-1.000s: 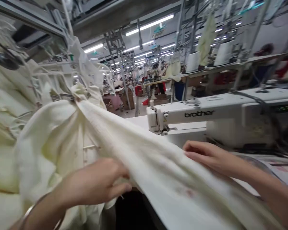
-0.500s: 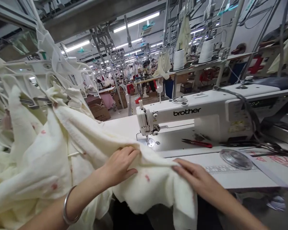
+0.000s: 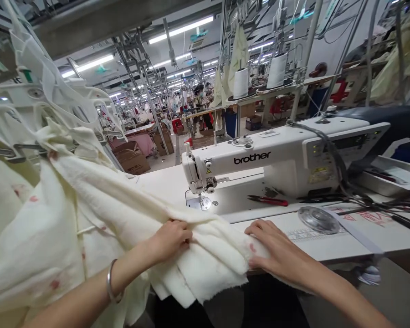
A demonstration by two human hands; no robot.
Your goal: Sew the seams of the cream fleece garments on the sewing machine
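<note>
A cream, fleecy garment (image 3: 123,196) with small pink marks hangs from clips at the left and stretches across to my hands. My left hand (image 3: 172,239), a silver bangle on its wrist, is closed on the bunched cloth. Farther right, my right hand (image 3: 268,246) grips the garment's end, fingers above and thumb below, with a pink mark showing between them. The cloth's raw lower edge droops over the table's front, above my dark lap. Just behind the cloth stands a white sewing machine (image 3: 249,159); its needle area shows no cloth under it.
Red-handled thread snips (image 3: 268,200) lie on the machine bed. A clear round disc (image 3: 318,220) and a white strip (image 3: 355,232) rest on the table at right. White clip hangers (image 3: 71,107) crowd the left. Thread cones (image 3: 241,83) stand behind, and a cardboard box (image 3: 133,161) is on the floor.
The view has turned slightly, shifting the machine leftward. My right hand has changed its hold, and the hanging end is now gathered into folds. My left hand stays closed on the cloth.
</note>
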